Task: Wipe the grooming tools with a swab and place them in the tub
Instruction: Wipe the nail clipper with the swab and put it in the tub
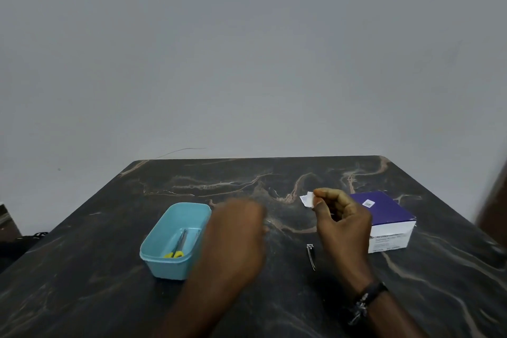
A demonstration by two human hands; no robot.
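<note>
A tub [175,240] is set on the left part of the counter [82,282], and scissors [179,244] are laid inside it. A box [386,221] is placed on the right part of the counter, well apart from the tub. A metal tool [311,256] is laid flat on the counter between them, nearer the box and in front of it. A wall [247,49] is found behind the counter's far edge.
</note>
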